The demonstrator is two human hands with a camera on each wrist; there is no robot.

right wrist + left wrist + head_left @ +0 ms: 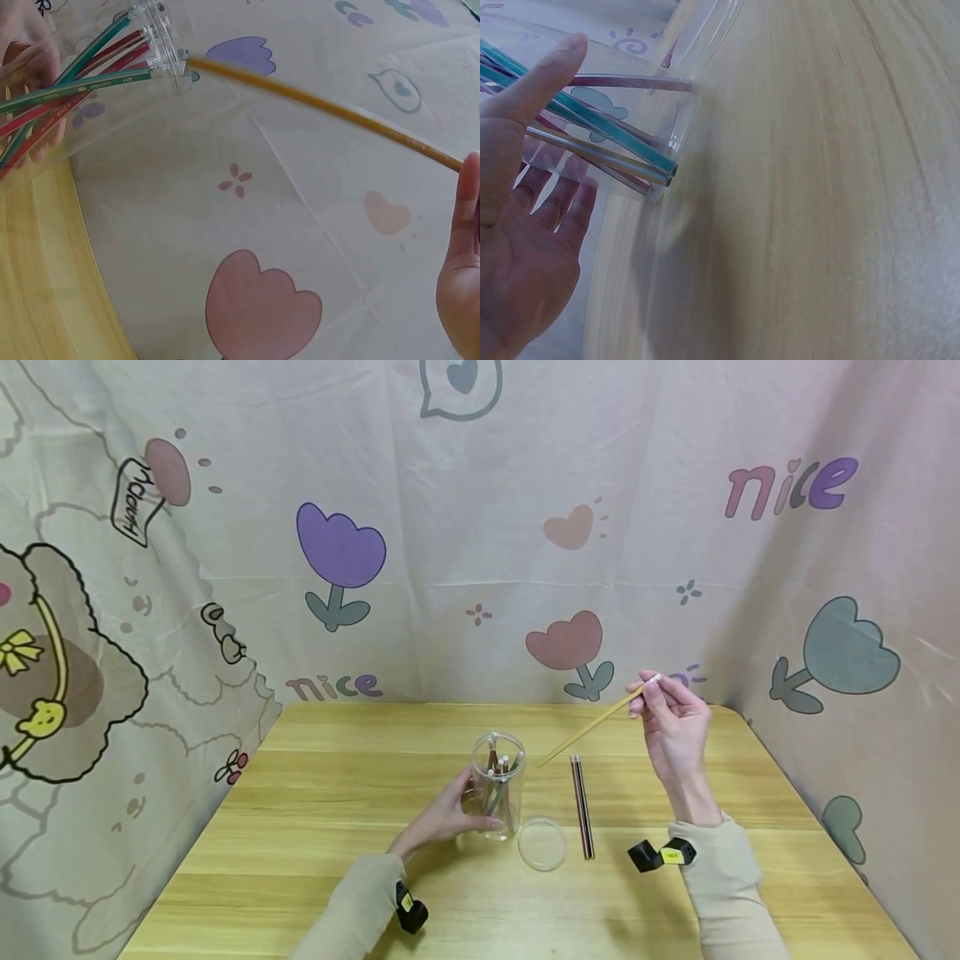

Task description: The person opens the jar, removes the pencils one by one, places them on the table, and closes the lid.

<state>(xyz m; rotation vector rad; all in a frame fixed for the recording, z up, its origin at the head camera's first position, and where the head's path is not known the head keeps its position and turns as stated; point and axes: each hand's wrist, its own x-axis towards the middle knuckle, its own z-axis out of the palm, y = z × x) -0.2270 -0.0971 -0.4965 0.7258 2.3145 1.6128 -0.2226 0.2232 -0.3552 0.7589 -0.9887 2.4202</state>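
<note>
My left hand grips a clear cylindrical jar standing on the table, thumb at the near side. Inside lean several pencils, teal, red and yellowish, with white ends up. The jar's mouth is uncovered. My right hand, raised to the right, pinches a yellow pencil near its white end. The pencil slants down to the left, its tip just right of the jar's rim in the head view; in the right wrist view its far end overlaps the rim.
A round clear lid lies on the wooden table right beside the jar. Two dark pencils lie side by side to the right of the lid. A patterned cloth hangs behind the table and at its sides.
</note>
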